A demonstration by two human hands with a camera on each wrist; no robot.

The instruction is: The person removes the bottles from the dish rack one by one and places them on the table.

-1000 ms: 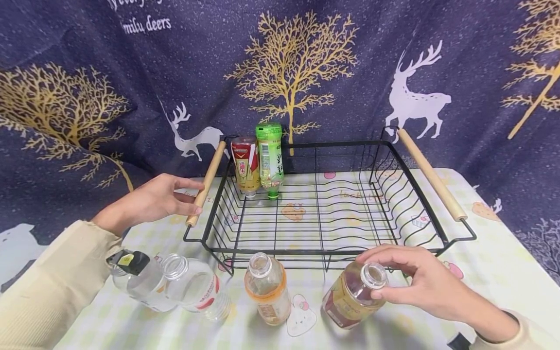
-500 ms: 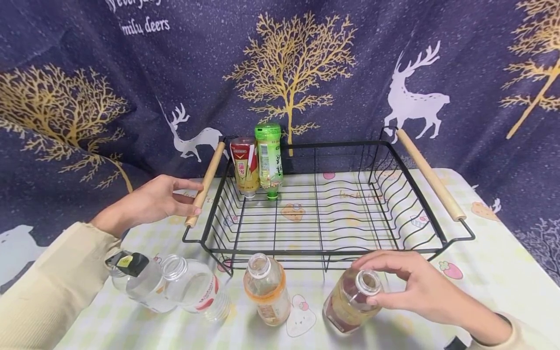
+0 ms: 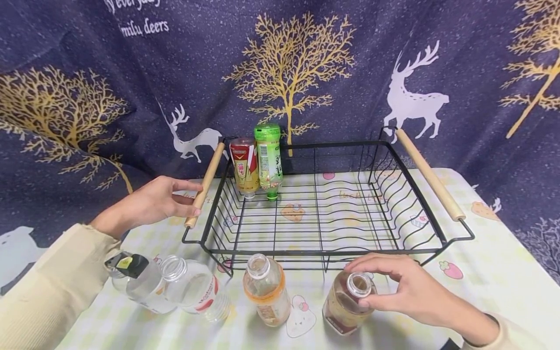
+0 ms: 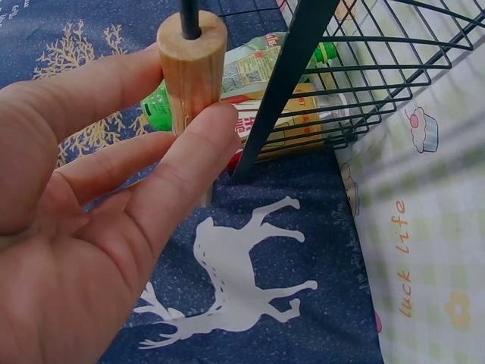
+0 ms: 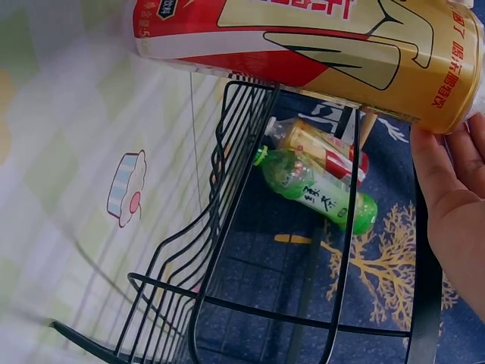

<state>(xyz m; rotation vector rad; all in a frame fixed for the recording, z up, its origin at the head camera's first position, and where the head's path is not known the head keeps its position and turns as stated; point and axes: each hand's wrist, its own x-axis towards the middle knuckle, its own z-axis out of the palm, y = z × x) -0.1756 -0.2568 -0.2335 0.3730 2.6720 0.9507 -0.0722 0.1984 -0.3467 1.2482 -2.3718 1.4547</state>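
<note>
My left hand point(image 3: 150, 201) pinches the wooden handle point(image 3: 212, 170) of a black wire dish rack point(image 3: 288, 252) between thumb and fingers. The left wrist view shows the fingers and thumb on either side of that handle point(image 4: 193, 64). My right hand point(image 3: 415, 291) grips a capless plastic bottle point(image 3: 343, 313) by its shoulder, in front of the rack's near right side. This bottle point(image 5: 318, 45) has a red and gold label. At the rack's back left, a red and gold bottle point(image 3: 245, 165) and a green one point(image 3: 269, 155) stand upside down.
A capless bottle with an orange band point(image 3: 266, 291) stands before the rack's front rail. Two clear bottles are at the left, one with a red and white label point(image 3: 197, 291), the other point(image 3: 146, 287) partly behind my left sleeve. A dark patterned cloth point(image 3: 306, 63) hangs behind.
My right hand and its bottle have shifted slightly left, and the bottle has gone from tilted right to nearly upright. My left hand stays on the handle.
</note>
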